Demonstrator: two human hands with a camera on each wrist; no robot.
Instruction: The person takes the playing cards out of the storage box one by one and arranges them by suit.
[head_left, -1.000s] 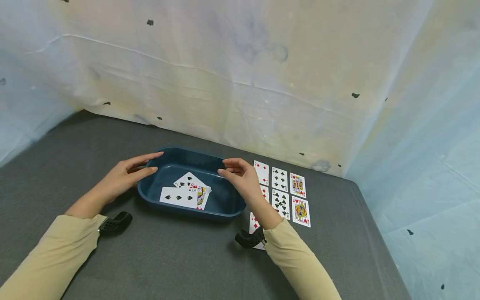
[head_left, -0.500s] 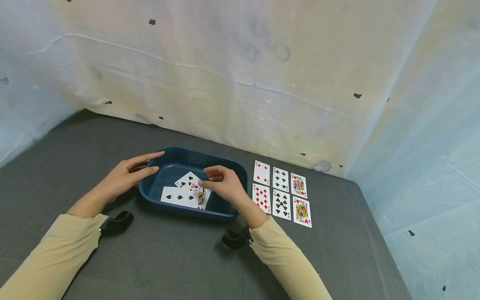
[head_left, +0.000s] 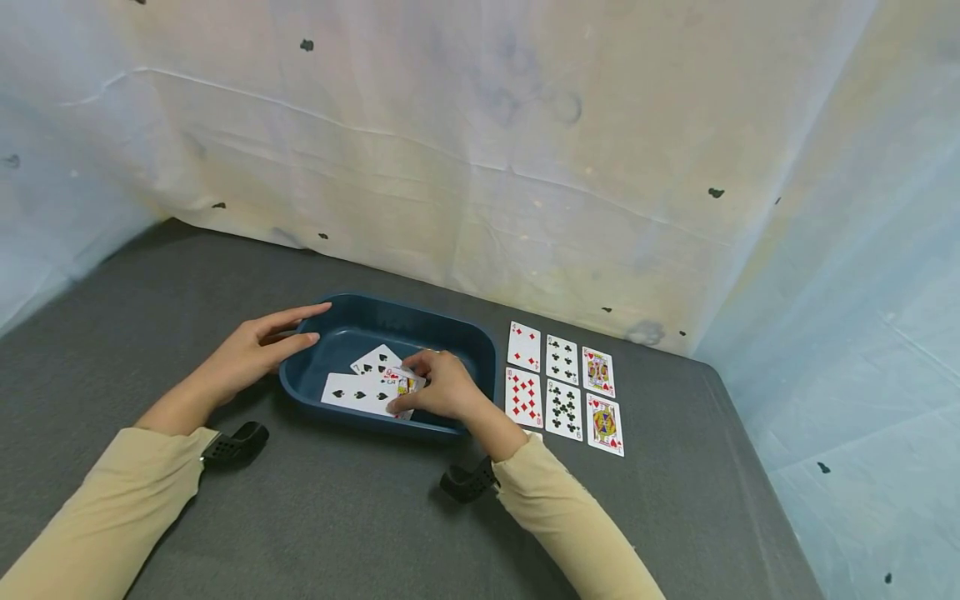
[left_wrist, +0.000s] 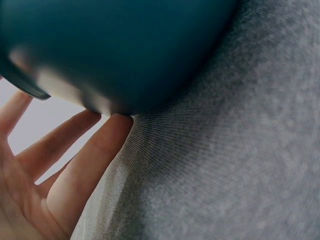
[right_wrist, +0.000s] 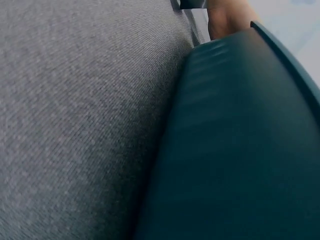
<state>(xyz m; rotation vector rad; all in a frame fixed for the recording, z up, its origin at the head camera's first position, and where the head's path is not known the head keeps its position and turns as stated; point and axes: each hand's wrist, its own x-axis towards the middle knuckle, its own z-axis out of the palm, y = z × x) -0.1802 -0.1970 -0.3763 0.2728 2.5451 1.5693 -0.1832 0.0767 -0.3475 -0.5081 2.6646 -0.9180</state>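
Observation:
A dark blue tray [head_left: 465, 329] sits on the table. Over its left rim lie the thumb and index finger of my left hand [head_left: 251, 350], while other fingers touch the outer wall, as the left wrist view shows. Inside, my right hand [head_left: 442, 387] pinches a playing card [head_left: 406, 385] with a picture on it, thumb at the near edge and fingers at the far one. Beside it lie a spade card [head_left: 348, 392] and another black-suited card [head_left: 375, 358], overlapping. In the right wrist view only the tray's outer wall [right_wrist: 235, 135] and part of the other hand appear.
Right of the tray, several face-up playing cards [head_left: 562, 408] lie in rows on the grey tabletop [head_left: 337, 517]. One more card [head_left: 532, 434] is mostly hidden by the right forearm. A pale cloth [head_left: 450, 150] hangs behind the table.
My right hand has moved left from the tray's right rim, down into the tray, and has taken hold of the picture card. My left hand stays at the left rim.

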